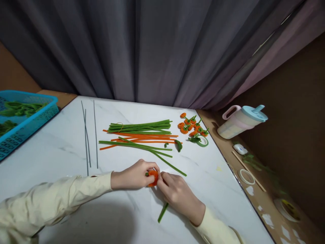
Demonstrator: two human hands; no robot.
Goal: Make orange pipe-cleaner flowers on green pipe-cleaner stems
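My left hand [138, 174] is closed around a small orange coil of fuzzy pipe cleaner [152, 178], with a bit of green showing beside its fingers. Close against it, my right hand [179, 195] has its fingers pinched at the coil's right side. A green pipe cleaner [163, 212] sticks out below the right hand; where it runs under the fingers is hidden. Beyond the hands lie loose green pipe cleaners [142, 145], orange pipe cleaners [157, 138] and a tied green bundle [142, 126].
Finished small orange pieces with green stems [190, 128] cluster at the back right by a roll of green tape [202, 141]. Thin dark wires [95, 135] lie left. A blue basket [50, 107] stands far left, a lidded cup [240, 122] on the right ledge.
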